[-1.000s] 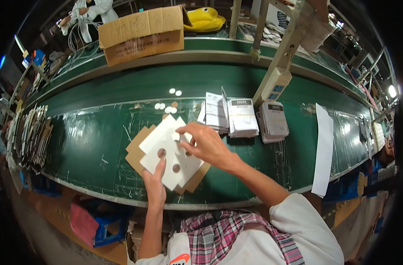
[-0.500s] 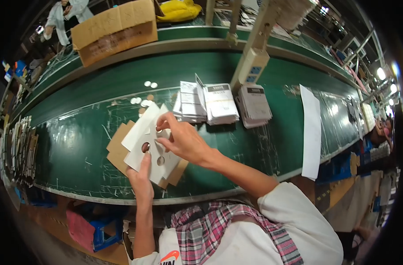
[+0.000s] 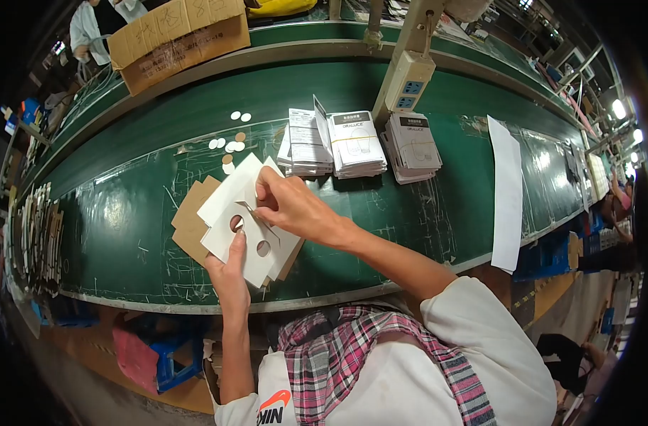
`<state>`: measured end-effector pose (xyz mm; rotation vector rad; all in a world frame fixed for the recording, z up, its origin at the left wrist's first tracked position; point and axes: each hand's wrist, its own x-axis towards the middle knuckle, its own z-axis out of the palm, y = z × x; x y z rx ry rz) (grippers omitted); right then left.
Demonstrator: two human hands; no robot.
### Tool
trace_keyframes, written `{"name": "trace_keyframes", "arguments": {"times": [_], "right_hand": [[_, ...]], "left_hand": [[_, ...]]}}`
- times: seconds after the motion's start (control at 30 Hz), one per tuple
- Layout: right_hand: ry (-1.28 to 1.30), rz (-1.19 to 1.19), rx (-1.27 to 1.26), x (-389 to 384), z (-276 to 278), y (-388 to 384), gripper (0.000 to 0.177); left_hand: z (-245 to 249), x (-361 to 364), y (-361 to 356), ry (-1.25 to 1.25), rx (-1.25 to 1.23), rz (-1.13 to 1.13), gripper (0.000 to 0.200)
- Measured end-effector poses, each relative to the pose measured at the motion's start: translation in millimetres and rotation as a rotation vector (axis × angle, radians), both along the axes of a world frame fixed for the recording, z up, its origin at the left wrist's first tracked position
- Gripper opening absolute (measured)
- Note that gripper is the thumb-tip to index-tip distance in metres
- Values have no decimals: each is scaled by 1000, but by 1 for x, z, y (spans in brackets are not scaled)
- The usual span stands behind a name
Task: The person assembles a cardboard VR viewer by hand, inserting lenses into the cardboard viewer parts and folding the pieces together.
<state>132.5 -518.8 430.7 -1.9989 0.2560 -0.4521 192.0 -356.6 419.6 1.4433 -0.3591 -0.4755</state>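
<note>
Left hand [image 3: 229,275] gripping holed white card [image 3: 255,266], right hand [image 3: 299,208] pinching it; booklet stacks [image 3: 357,149], loose discs [image 3: 239,147] beyond.

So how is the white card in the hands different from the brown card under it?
The white card is on top, while the brown card is partly covered beneath it. Round holes show in the white card, but none in the brown card's visible part. Both have stepped edges.
</note>
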Motion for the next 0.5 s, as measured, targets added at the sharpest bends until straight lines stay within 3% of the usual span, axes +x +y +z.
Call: {"name": "trace_keyframes", "arguments": {"times": [0.17, 0.27, 0.37, 0.5], "right_hand": [[48, -70, -119, 8, 7, 15, 23], [-85, 86, -78, 13, -7, 1, 22], [65, 141, 120, 5, -1, -9, 22], [24, 69, 5, 8, -9, -3, 22]], "left_hand": [[5, 2, -1, -3, 9, -2, 34], [1, 8, 3, 34, 1, -18, 35], [0, 8, 5, 69, -14, -33, 36], [-4, 6, 1, 79, -24, -17, 39]]}}
